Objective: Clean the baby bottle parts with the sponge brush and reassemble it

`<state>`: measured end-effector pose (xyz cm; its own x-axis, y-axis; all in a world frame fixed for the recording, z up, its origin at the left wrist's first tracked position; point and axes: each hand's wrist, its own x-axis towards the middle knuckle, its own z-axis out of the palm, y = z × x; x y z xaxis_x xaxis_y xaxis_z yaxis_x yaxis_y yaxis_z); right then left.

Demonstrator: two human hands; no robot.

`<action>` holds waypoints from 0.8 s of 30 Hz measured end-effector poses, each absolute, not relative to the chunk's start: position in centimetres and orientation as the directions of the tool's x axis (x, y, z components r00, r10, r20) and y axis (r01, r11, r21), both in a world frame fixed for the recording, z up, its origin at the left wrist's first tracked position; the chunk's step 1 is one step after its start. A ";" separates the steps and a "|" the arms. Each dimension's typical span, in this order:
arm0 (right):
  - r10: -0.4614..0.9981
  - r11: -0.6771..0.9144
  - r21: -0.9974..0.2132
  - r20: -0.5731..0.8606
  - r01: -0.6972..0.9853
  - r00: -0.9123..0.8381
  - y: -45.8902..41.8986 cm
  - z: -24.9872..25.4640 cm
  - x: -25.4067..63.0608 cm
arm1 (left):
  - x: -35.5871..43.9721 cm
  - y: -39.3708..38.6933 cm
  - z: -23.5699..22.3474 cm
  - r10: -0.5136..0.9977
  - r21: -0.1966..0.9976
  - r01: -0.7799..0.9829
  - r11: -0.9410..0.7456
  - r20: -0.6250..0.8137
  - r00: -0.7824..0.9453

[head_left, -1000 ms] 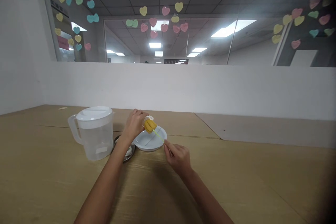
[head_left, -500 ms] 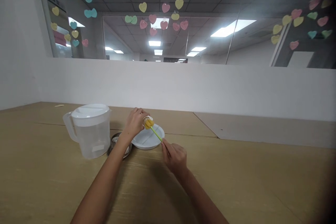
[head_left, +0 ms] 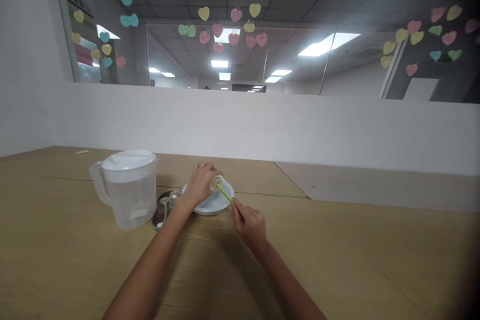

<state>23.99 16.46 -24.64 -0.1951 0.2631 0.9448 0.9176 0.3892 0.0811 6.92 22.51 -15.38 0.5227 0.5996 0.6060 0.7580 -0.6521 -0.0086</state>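
Observation:
My left hand (head_left: 200, 183) is wrapped around a small white-rimmed bottle (head_left: 216, 181), tilted with its mouth towards me. A bottle brush (head_left: 225, 193) with a thin green handle reaches into that mouth; its yellow sponge head is mostly hidden inside. My right hand (head_left: 250, 222) pinches the handle near its end. Both hands are above the near side of a shallow white basin (head_left: 210, 211). Beside my left forearm lies a round metal tray (head_left: 154, 223), partly covered by the arm, holding a small clear dome-shaped piece (head_left: 174, 198) and a white piece with a stem (head_left: 164, 204).
A lidded translucent pitcher (head_left: 134, 195) stands left of the tray, its handle pointing left. A small flat pale object (head_left: 81, 152) lies at the table's far left. Behind the brown table (head_left: 337, 260) rises a white wall (head_left: 247, 125) below a window with heart-shaped notes.
The yellow sponge head, outside the bottle at first, has gone into its mouth. My left hand has shifted slightly right and down, uncovering more of the tray.

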 end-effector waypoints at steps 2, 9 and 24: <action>0.255 0.434 0.053 0.950 0.899 -0.179 16.5 -24.7 24.3 | 6.5 22.6 -15.3 0.579 -0.016 0.821 -0.571 0.700 0.417; 0.209 0.482 -0.003 0.971 0.876 -0.112 16.5 -24.7 24.9 | 5.4 23.4 -15.7 0.476 -0.153 0.885 -0.439 0.797 0.373; 0.761 -0.217 -0.698 0.317 0.683 0.566 17.6 -23.7 27.1 | 5.0 24.0 -16.6 0.720 0.059 0.979 -0.195 0.686 0.102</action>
